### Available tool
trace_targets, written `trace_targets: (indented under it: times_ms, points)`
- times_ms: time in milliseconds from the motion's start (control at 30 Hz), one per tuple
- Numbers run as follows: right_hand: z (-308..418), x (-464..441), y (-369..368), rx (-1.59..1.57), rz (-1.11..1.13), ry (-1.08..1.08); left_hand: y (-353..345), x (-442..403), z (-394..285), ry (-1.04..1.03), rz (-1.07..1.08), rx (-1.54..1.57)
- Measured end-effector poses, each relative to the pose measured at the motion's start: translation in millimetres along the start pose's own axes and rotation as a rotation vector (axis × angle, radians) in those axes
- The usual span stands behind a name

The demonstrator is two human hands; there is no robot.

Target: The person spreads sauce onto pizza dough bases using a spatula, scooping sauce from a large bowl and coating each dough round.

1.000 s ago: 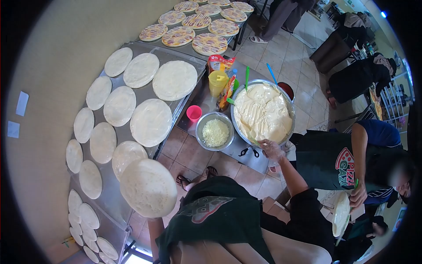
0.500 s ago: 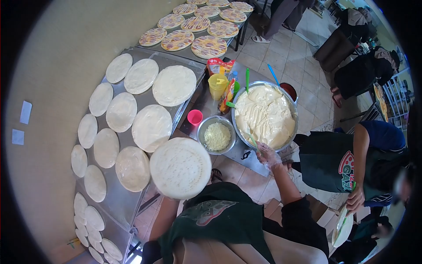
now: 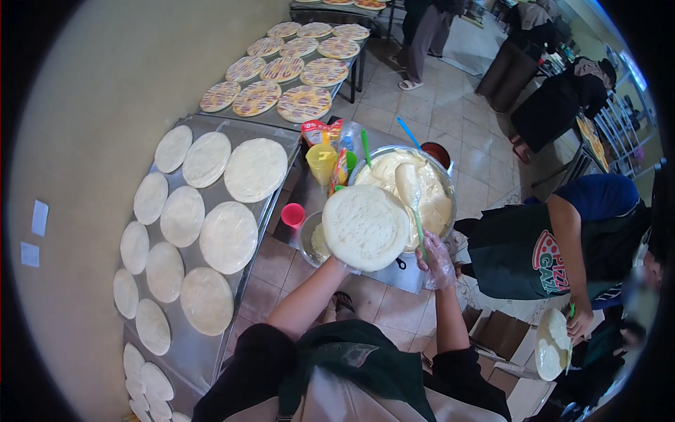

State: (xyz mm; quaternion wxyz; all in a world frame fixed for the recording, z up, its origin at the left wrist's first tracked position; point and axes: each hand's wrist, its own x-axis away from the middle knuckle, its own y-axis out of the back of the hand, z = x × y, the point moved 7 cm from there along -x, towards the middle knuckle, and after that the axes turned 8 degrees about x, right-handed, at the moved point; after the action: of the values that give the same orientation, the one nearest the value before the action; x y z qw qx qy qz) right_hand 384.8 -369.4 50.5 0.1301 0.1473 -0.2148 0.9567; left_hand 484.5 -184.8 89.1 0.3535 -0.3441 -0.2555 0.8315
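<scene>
A pale round flatbread (image 3: 366, 228) is held up by my left hand (image 3: 342, 266), whose fingers are mostly hidden beneath it. My gloved right hand (image 3: 437, 261) grips a green-handled spatula (image 3: 416, 207), its blade loaded with cream-coloured spread. Behind both is a large metal bowl (image 3: 453, 205) of the same spread (image 3: 436, 200), with a green handle standing at its rim. The bread overlaps the left edge of this bowl and part of a smaller bowl (image 3: 304, 243) holding white shreds.
Coated rounds (image 3: 228, 237) cover the metal table (image 3: 184, 344) at left; topped ones (image 3: 304, 103) lie beyond. A pink cup (image 3: 292, 214) and yellow jug (image 3: 321, 163) stand beside the bowls. A co-worker (image 3: 520, 246) at right holds another round (image 3: 553, 344). Open boxes (image 3: 503, 334) sit below.
My left hand has brought the flatbread from the left table's side to the bowls. My right hand has lifted the spatula out of the spread, beside the bread. The view has shifted.
</scene>
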Motion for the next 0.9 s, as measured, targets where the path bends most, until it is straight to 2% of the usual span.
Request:
trace_targets:
  times_ms: [167,233,267,300,400,467,533,567,633,700,733,800,867,900]
  points:
    - [43.9,42.3,-11.5,0.248,-0.183,0.155,44.7,-61.9,-3.0,-0.038,-0.084,-0.192]
    - [72.8,60.6,-43.4,1.063,-0.326,0.772,58.2,-78.9,-3.4,-0.062,-0.116,-0.270]
    - [77.1,80.1,-57.4,1.355,-0.498,0.802,61.2,-92.4,-7.3,-0.077,-0.129,-0.312]
    - [79.1,91.5,-66.1,1.358,-0.502,0.804,61.9,-94.8,-11.2,-0.094,-0.141,-0.356]
    - [74.2,118.5,-80.3,1.713,-0.591,0.765,54.8,-93.3,-26.9,-0.161,-0.170,-0.504]
    - [68.3,133.8,-71.0,1.764,-0.539,0.751,50.3,-82.7,-42.2,-0.195,-0.176,-0.564]
    - [68.2,143.8,-64.7,1.818,-0.478,0.748,24.1,-65.2,-54.3,-0.200,0.020,-0.692]
    - [73.0,148.6,-64.6,1.793,-0.446,0.777,12.1,-57.6,-59.8,-0.214,0.032,-0.702]
    - [79.3,143.8,-70.9,1.763,-0.383,0.831,-23.5,-38.5,-65.7,-0.339,-0.049,-0.778]
    - [92.0,133.2,-81.9,1.434,-0.423,0.806,-65.8,-7.4,-70.1,-0.484,-0.136,-0.855]
    - [98.5,126.4,-102.3,1.348,-0.398,0.820,-88.2,12.1,-72.9,-0.565,-0.179,-0.888]
    - [114.1,109.3,-171.7,1.379,-0.283,0.874,-124.3,65.4,-83.5,-0.692,-0.211,-0.932]
    - [92.9,92.0,-227.2,1.367,-0.057,0.933,-162.0,134.3,-85.3,-0.908,-0.319,-1.270]
    - [82.0,86.9,-255.4,1.353,-0.001,0.952,-178.5,155.9,-75.2,-0.964,-0.308,-1.277]
